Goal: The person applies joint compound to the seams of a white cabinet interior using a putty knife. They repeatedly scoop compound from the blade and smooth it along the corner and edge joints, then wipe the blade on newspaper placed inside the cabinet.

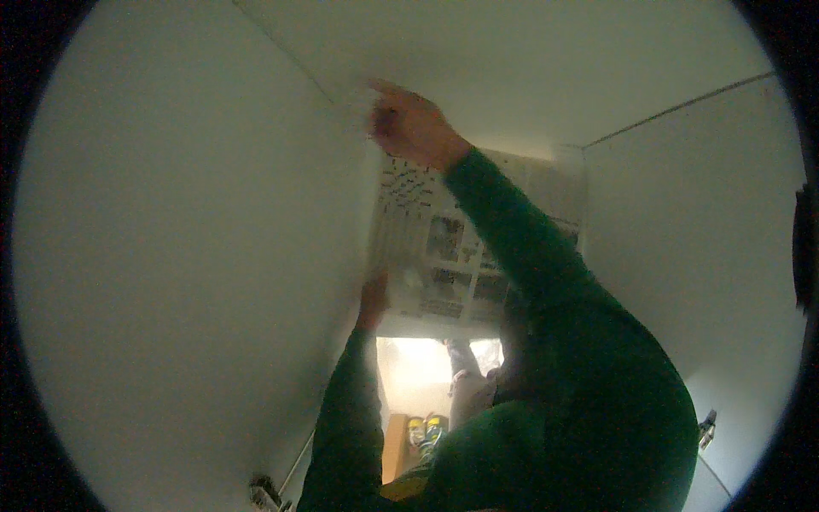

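Note:
I am leaning into a white cabinet, both arms in green sleeves. My right hand (414, 126) reaches up to the far left corner, where the left wall (196, 213) meets the back panel (529, 77). One finger seems to point at that corner; the rest look bent, but blur hides whether they hold anything. Lower down, my left hand (373, 303) is close against the left wall, beside the printed newspaper sheet (444, 239). Its fingers are dim and smeared. The newspaper lies over the cabinet's bottom panel, partly covered by my right arm.
A right wall (708, 230) bounds the cabinet. Metal hinges stick out near the opening, one at the lower left (263, 492) and another at the lower right (706, 429). Below the panel's edge are a bright floor (414, 367) and shoes (424, 429) with yellow parts.

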Tool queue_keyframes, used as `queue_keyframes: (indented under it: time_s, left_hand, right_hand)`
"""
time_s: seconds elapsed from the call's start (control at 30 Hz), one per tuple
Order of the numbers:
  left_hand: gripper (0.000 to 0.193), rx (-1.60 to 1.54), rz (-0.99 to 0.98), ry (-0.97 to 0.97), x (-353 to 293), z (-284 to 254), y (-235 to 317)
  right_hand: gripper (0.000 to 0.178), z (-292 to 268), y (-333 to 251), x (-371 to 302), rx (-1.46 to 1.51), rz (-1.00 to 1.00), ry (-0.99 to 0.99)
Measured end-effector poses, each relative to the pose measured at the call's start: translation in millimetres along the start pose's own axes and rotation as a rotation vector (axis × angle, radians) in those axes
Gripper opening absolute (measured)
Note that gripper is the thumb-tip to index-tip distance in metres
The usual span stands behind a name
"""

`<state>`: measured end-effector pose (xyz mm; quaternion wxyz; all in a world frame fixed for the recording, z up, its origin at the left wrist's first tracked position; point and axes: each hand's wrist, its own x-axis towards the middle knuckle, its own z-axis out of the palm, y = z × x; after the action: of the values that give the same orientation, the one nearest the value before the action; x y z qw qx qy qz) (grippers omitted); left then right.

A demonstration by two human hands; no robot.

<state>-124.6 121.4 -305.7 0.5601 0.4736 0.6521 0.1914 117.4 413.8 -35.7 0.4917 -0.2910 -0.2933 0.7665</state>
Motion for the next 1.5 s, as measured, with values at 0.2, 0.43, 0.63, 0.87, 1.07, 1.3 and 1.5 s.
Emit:
queue_keyframes:
  time_s: [0.2, 0.43, 0.63, 0.87, 1.07, 1.3, 1.5]
  left_hand:
    - [0.029, -1.035, -0.288, -0.161, -98, -13, 126]
    - [0.030, 0.209, 0.154, 0.108, -177, 38, 190]
    - [0.034, 0.066, -0.178, -0.089, -187, 42, 276]
    - [0.036, -0.603, -0.232, -0.224, -195, 40, 202]
    - [0.034, -1.421, -0.404, -0.278, -220, 48, 255]
    - [0.029, -1.157, -0.174, -0.211, -231, 41, 245]
    - [0.025, 0.072, 0.138, 0.073, -246, 41, 309]
  right_hand:
    - [0.064, -55, 35, -210, -0.836, -0.015, -0.109]
    - [0.091, 17, 1, -314, -0.707, 0.441, -0.218]
    - [0.075, -7, 19, -312, -0.590, 0.238, -0.147]
    - [0.066, 2, -16, -322, -0.433, 0.351, -0.260]
    - [0.061, 20, -30, -333, -0.450, 0.146, -0.215]
    - [0.043, 36, -23, -338, -0.429, 0.057, -0.003]
    - [0.038, 42, 6, -339, -0.425, -0.031, 0.199]
